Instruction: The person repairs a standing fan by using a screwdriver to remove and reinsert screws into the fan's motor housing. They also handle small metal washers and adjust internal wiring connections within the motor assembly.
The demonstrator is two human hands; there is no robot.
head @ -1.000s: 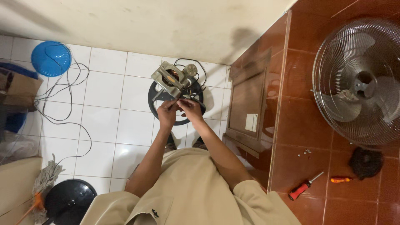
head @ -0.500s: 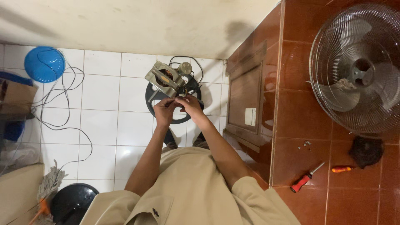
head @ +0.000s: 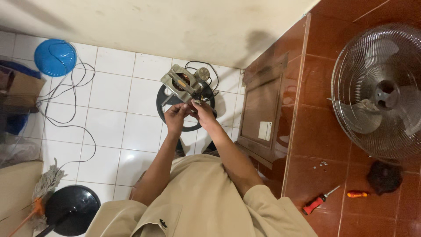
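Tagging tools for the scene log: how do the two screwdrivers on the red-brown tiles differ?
The red-handled screwdriver is the larger, and its bare metal shaft shows, pointing diagonally toward the fan. The small orange-handled screwdriver lies nearly level beside a dark round cap, with little shaft visible. Both lie loose on the red-brown tiled ledge, away from both hands.

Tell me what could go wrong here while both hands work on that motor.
Both hands hold the motor in the air over the tiled floor; a slip could drop it. Its black cord hangs loose and may snag. The small screws lie loose on the red ledge and could scatter.
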